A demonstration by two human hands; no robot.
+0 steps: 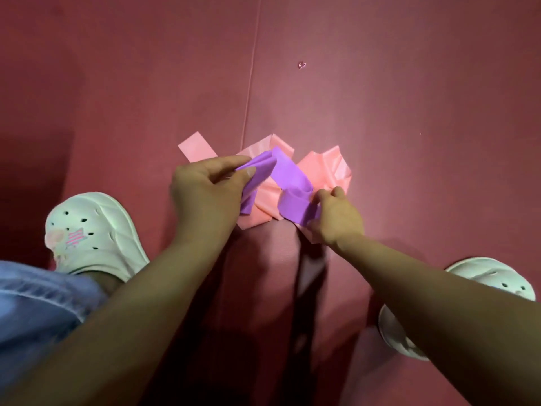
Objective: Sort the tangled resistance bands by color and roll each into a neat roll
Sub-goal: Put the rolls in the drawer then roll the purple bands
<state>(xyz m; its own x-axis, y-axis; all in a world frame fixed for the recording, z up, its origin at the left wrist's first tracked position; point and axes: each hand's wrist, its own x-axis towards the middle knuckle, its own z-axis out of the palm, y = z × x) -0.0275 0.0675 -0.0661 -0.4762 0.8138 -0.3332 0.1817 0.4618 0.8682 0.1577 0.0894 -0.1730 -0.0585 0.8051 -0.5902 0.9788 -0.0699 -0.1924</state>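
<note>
Over the red floor mat [380, 98], the left hand [205, 186] is pinching one end of the purple resistance band [288, 177] and the right hand [333, 218] is pinching its loop, apparently to draw it off the pink resistance band [325, 168] lying tangled underneath.

Gym-like room — red padded floor mats [409, 112], seam [251, 83] between them

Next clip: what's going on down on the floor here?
A person is working over a dark red mat on a purple band tangled with a pink band. The left hand pinches a bunched end of the purple band, and the right hand grips its looped part. The pink band lies spread underneath. Nothing is rolled yet.
</note>
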